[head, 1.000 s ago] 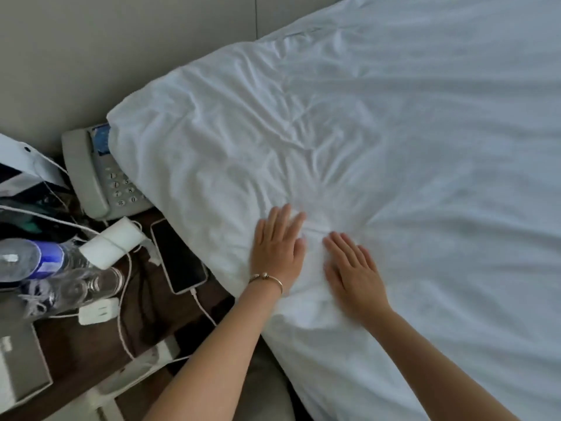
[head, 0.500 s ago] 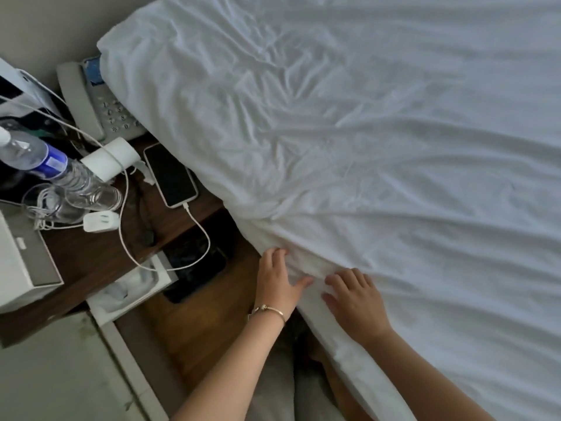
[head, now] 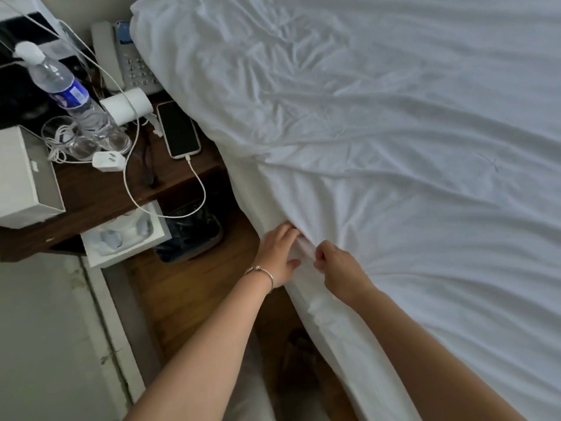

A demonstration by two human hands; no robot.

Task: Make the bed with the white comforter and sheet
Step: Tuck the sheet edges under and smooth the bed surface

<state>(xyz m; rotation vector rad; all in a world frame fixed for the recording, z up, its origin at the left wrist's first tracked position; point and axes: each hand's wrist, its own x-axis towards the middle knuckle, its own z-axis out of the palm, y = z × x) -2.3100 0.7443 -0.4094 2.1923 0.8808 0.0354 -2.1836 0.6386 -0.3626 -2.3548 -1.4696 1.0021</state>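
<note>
A wrinkled white comforter [head: 379,123] covers the bed and fills the right and upper part of the view. Its edge hangs over the bed's left side, above the white sheet [head: 334,326] on the mattress side. My left hand [head: 277,256], with a bracelet at the wrist, has its fingers tucked into a fold of the comforter edge and grips it. My right hand [head: 337,268] pinches the same fold just to the right, fingers curled round the cloth. Both hands sit at the bed's left edge, close together.
A dark wooden nightstand [head: 100,189] stands left of the bed with a phone [head: 178,130] on a charging cable, a desk telephone [head: 127,56], a water bottle [head: 66,92], a white box [head: 24,177] and a charger plug. A bin [head: 188,235] sits below on the wooden floor.
Both hands slid from pressing flat on top of the comforter down to its side edge and closed on a fold there. The view swung down and left, showing more nightstand and floor.
</note>
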